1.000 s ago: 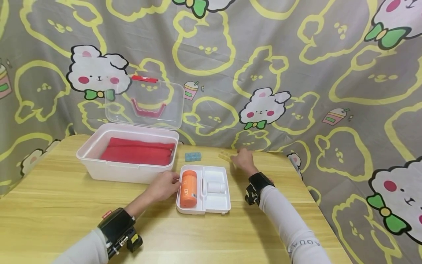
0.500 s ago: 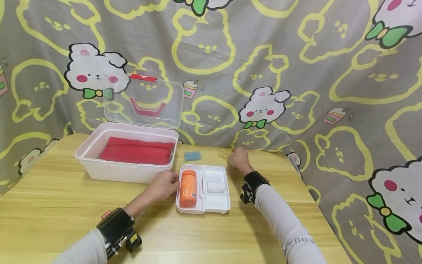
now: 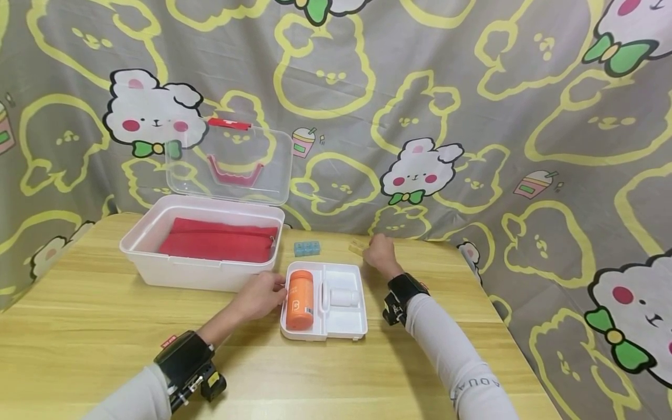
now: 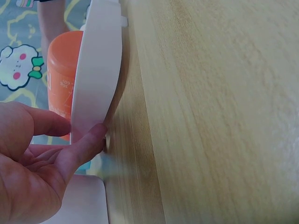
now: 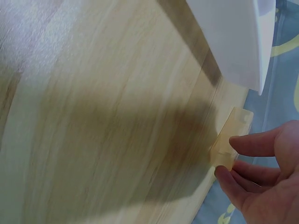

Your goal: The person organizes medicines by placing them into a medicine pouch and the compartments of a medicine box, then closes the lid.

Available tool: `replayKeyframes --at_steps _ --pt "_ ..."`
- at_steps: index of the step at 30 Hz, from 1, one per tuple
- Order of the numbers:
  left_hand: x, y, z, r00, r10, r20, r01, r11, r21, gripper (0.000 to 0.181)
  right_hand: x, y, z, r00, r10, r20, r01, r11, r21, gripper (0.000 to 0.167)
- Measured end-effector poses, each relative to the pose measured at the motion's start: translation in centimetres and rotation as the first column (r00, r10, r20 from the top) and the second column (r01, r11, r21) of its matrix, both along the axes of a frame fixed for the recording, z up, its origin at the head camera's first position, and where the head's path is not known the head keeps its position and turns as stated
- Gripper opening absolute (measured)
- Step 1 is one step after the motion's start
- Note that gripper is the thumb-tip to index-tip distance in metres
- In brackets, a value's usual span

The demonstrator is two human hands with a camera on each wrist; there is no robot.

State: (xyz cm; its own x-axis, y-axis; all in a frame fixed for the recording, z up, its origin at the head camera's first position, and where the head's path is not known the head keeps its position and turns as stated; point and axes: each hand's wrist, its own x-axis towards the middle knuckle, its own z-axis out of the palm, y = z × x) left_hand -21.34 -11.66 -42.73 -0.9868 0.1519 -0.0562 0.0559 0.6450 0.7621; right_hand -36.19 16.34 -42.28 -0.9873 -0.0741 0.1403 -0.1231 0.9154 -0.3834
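Note:
A white divided tray (image 3: 346,332) lies on the table, with an orange bottle (image 3: 300,300) in its left part and a small white container (image 3: 343,298) in its right part. My left hand (image 3: 261,296) holds the tray's left edge; in the left wrist view its thumb and fingers (image 4: 88,142) pinch the white wall (image 4: 97,70). Farther back, my right hand (image 3: 381,254) is at a translucent yellow case (image 3: 357,247). The right wrist view shows fingers (image 5: 254,143) gripping one end of that case (image 5: 237,122). A blue case (image 3: 307,249) lies to its left.
At the left stands a white box (image 3: 194,274) with a red pouch (image 3: 220,242) inside and its clear lid (image 3: 231,157) raised. A patterned curtain (image 3: 336,134) hangs behind the wooden table (image 3: 294,385).
My right hand has moved slightly left against the yellow case. The left hand and the tray have stayed in place.

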Motion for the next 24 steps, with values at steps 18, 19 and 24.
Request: replayKeyframes --at_steps 18,19,24 --pt "0.0 0.0 0.0 1.000 0.000 0.002 0.000 1.000 -0.016 0.027 0.4 1.1 0.1 0.998 0.000 0.062 0.007 0.994 -0.108 0.036" --pt "0.1 0.0 0.0 1.000 -0.004 -0.002 0.004 1.000 -0.018 0.028 0.5 1.2 0.1 0.998 0.003 0.065 0.003 0.994 -0.105 0.036" --pt "0.1 0.0 0.2 1.000 -0.011 -0.013 0.011 1.000 -0.020 0.027 0.8 1.5 0.5 0.997 0.023 0.071 -0.017 0.996 -0.083 0.038"
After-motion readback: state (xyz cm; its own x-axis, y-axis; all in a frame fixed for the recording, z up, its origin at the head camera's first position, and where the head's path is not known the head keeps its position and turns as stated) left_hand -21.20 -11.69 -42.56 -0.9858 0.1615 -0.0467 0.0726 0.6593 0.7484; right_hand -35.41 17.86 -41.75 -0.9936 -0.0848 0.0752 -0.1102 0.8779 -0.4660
